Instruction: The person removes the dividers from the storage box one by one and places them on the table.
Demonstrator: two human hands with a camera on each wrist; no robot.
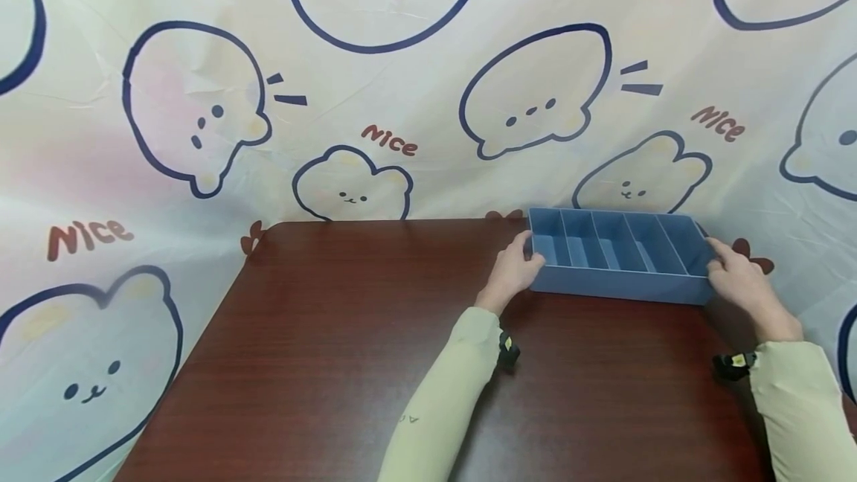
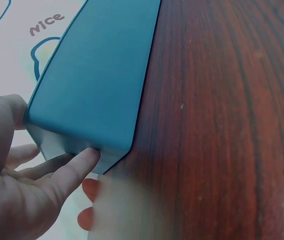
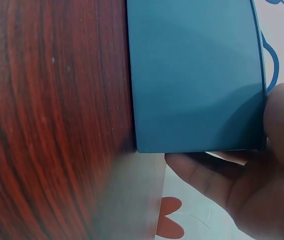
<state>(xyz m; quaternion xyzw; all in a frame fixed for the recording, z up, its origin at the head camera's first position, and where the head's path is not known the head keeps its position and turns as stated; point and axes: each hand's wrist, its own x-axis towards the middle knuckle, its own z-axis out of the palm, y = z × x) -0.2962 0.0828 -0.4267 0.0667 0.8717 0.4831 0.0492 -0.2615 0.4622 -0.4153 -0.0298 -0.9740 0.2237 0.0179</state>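
A blue divided storage box (image 1: pixel 623 285) with several compartments in a row stands at the back right of the table; no contents show in them. My left hand (image 1: pixel 512 272) grips its left end. In the left wrist view, the left thumb is at the rim and the fingers (image 2: pixel 77 167) lie against the end wall of the box (image 2: pixel 99 70). At the opposite end, my right hand (image 1: pixel 739 281) holds the box, its thumb near the top edge. The right fingers (image 3: pixel 201 177) touch the end wall below the box's corner in the right wrist view, partly hidden by the box (image 3: pixel 196 75).
The dark brown wooden table (image 1: pixel 321 341) stretches to the left and front of the box. A pale cloth (image 1: pixel 428 95) with cartoon bear drawings hangs behind the table's back edge and along both sides. Both sleeved forearms reach over the table.
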